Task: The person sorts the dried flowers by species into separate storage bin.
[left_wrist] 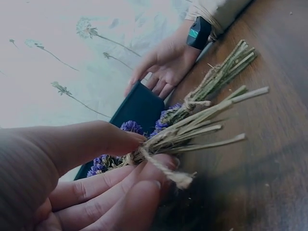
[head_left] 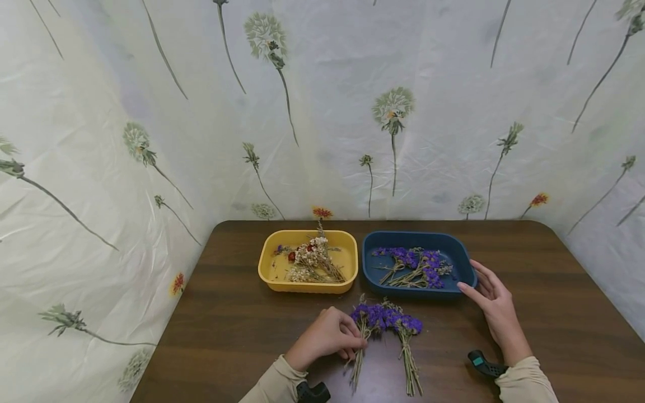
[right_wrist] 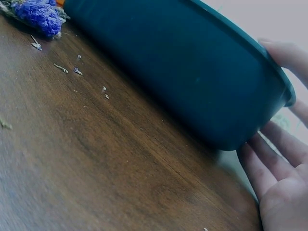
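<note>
My left hand (head_left: 335,336) pinches a tied bunch of dried purple flowers (head_left: 360,358) by its stems, just above the table. Twine (left_wrist: 166,171) wraps the stems between thumb and fingers in the left wrist view. Right beside it, a second tied purple bunch (head_left: 408,350) lies with its flower heads against the first. At the right end of the blue tray (head_left: 370,274), my right hand (head_left: 496,305) grips the corner, thumb at the rim and fingers along the outer wall. Inside that tray lie several purple flower bunches (head_left: 420,266).
Left of the blue tray stands a yellow tray (head_left: 264,268) with white and red dried flowers (head_left: 312,254). Small plant crumbs (right_wrist: 77,71) are scattered on the brown table (head_left: 221,336). A flower-printed cloth (head_left: 332,112) hangs behind the table's far edge.
</note>
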The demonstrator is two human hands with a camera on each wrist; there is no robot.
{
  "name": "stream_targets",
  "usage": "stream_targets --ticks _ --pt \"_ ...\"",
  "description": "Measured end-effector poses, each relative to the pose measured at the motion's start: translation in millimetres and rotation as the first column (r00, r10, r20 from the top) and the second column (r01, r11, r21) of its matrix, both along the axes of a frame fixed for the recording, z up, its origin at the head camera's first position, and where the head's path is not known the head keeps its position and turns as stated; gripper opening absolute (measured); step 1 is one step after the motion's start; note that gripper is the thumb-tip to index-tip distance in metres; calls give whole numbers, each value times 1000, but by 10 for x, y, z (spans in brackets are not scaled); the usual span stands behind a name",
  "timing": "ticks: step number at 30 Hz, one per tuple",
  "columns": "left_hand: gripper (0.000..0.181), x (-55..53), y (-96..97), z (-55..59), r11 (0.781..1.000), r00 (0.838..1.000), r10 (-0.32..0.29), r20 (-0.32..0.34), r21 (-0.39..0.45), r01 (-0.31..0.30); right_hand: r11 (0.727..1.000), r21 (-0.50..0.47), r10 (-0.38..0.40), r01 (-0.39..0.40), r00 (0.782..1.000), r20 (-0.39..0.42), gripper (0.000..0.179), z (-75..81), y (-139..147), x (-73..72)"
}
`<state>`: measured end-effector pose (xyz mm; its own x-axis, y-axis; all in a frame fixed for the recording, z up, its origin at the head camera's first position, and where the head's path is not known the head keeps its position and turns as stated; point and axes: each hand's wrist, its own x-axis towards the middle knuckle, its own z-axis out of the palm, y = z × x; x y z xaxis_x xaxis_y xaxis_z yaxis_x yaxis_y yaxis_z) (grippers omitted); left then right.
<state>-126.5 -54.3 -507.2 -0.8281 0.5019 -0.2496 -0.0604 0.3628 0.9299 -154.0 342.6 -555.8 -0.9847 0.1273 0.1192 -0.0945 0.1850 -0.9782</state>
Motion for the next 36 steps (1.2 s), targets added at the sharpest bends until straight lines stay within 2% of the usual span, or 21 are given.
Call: stream_targets --ticks 13,27,36 --pt "11 27 2 107 1000 999 -29 -21 9 29 1000 -25 6 -7 1000 -10 67 -5 4 9" --pt "12 21 -44 251 1000 999 -3 -49 16 3 999 -52 14 -15 1000 -20 67 9 8 -2" --pt "9 -3 -76 271 999 994 -34 -108 0 34 999 -47 10 -10 1000 3 68 4 6 -5"
